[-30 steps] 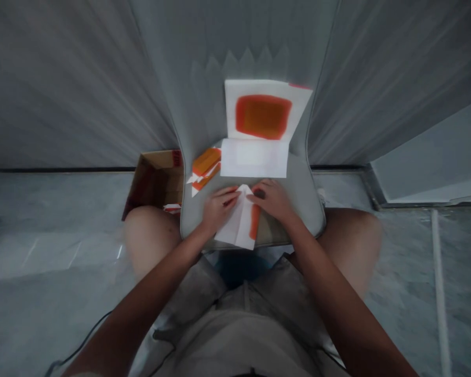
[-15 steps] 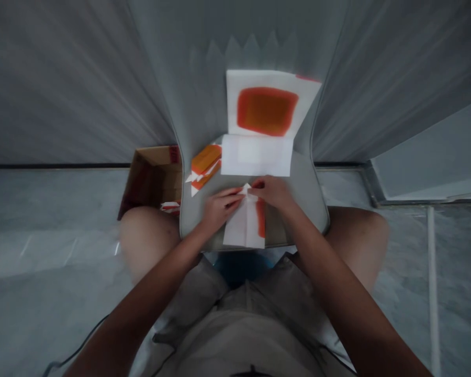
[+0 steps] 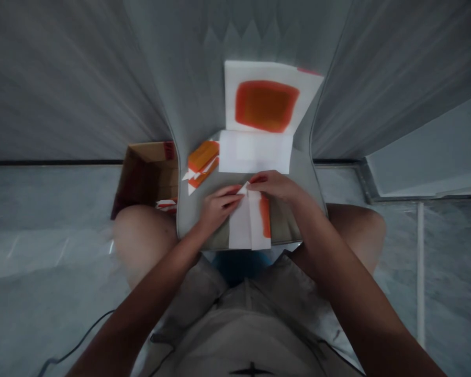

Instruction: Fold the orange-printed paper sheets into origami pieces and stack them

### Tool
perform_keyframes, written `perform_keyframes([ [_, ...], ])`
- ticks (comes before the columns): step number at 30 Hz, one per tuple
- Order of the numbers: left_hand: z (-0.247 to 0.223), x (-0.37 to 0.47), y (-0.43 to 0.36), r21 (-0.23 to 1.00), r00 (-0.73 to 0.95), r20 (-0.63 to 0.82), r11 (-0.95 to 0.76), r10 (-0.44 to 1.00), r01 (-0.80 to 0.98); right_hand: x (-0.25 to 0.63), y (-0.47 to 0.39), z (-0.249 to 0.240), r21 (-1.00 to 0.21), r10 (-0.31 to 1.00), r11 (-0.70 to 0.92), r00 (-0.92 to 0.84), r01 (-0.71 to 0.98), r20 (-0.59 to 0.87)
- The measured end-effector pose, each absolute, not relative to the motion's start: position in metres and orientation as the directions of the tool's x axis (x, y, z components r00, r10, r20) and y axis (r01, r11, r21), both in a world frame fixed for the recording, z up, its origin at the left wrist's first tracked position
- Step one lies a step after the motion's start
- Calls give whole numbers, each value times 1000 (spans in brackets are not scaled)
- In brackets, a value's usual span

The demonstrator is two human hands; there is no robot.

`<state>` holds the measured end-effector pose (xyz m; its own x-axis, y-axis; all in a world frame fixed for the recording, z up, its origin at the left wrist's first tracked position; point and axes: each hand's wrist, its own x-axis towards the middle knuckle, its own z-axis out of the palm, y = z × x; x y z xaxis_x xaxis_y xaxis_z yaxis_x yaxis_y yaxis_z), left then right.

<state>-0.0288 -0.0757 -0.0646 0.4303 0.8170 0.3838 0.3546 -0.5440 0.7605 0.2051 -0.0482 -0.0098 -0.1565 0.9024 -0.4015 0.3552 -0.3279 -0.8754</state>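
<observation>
On the front of the chair seat lies a folded sheet of paper (image 3: 241,225), white with an orange patch along its right side and a pointed top end. A lengthwise crease runs down its middle. My left hand (image 3: 220,206) pinches the point from the left, its fingers closed at the paper's edge. From the right, my right hand (image 3: 272,184) closes its thumb and fingertips on the same top end. Just beyond both hands sits a larger creased white sheet (image 3: 255,152), its upper part leaning on the backrest and bearing an orange-red square.
Folded orange and white paper pieces (image 3: 202,162) lie on the seat's left. An open cardboard box (image 3: 145,178) on the floor at left holds more folded paper. The grey chair (image 3: 196,220) stands between my knees, and a cable (image 3: 86,335) runs at lower left.
The lower end of the folded paper has shifted slightly right, and its middle crease now looks more open. Both hands stay at the pointed top. The whole view has moved a little.
</observation>
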Motion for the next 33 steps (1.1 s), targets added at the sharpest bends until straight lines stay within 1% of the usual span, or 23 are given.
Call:
perform_keyframes([
  [3, -64, -29, -77, 765, 443, 381, -546, 811, 341, 205, -48, -9, -893, 906, -338, -153, 298, -394],
  [10, -65, -30, -79, 780, 454, 367, -535, 812, 326, 204, -49, -8, -868, 903, -321, -153, 380, -401],
  [16, -59, -28, -81, 794, 488, 380, -548, 786, 264, 206, -50, -7, -882, 894, -347, -172, 319, -414],
  [18, -54, -25, -79, 858, 465, 317, -459, 826, 231, 208, -49, -6, -888, 894, -353, -175, 295, -413],
  [19, -51, -23, -77, 902, 433, 254, -374, 865, 217, 209, -49, -5, -892, 894, -352, -180, 284, -410],
  [21, -47, -19, -70, 970, 371, 76, -154, 926, 186, 211, -49, -4, -900, 896, -348, -191, 261, -402],
  [23, -45, -16, -59, 983, 377, -94, 27, 922, 179, 212, -48, -3, -909, 900, -341, -195, 239, -389],
  [24, -44, -15, -53, 978, 408, -146, 70, 901, 195, 213, -48, -2, -913, 904, -335, -194, 235, -381],
  [25, -43, -14, -48, 973, 447, -174, 82, 877, 218, 212, -47, -2, -915, 908, -327, -190, 235, -373],
  [27, -40, -14, -39, 967, 528, -187, 59, 828, 250, 211, -46, -3, -919, 917, -303, -185, 251, -353],
  [29, -38, -14, -35, 967, 583, -197, 59, 788, 248, 207, -46, -5, -928, 929, -261, -192, 266, -316],
  [33, -35, -15, -33, 963, 590, -255, 144, 766, 229, 199, -48, -15, -964, 963, -171, -170, 204, -207],
])
